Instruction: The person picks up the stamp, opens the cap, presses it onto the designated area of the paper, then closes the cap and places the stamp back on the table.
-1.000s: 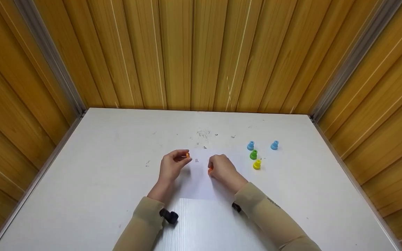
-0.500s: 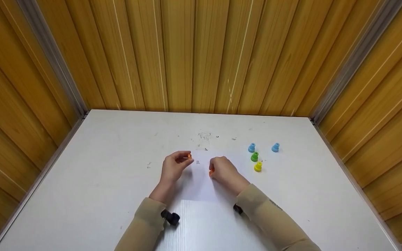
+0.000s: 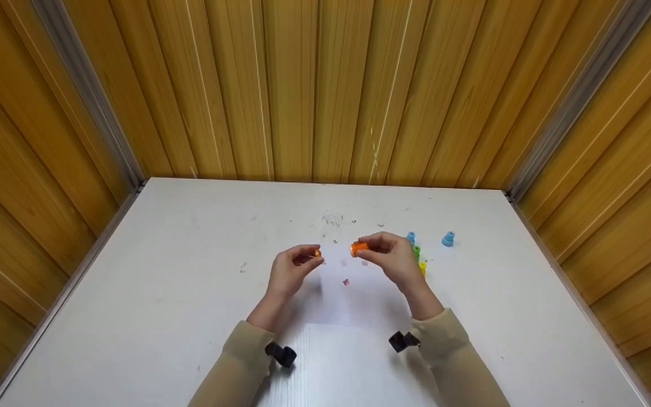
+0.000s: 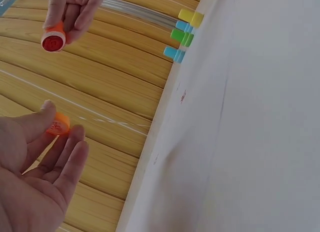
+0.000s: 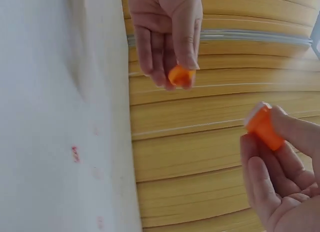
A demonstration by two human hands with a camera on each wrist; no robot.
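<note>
A: What's lowest in the head view?
B: Your tan sleeves (image 3: 238,359), then the white paper (image 3: 334,310) with a red mark (image 3: 346,282) near the centre.
A: And the hands?
B: Farther up — your left hand (image 3: 287,274), left of centre, pinches the orange cap (image 3: 317,253) between thumb and fingertips. Your right hand (image 3: 399,259), right of centre, has thumb and fingers curled on the orange stamp (image 3: 360,249), red face towards the cap; the two pieces are near but apart.
A: Beyond?
B: A yellow piece (image 3: 422,268), a green piece (image 3: 416,252) and a light-blue piece (image 3: 411,238), partly hidden behind your right hand — and another light-blue one (image 3: 448,239) farther right.
</note>
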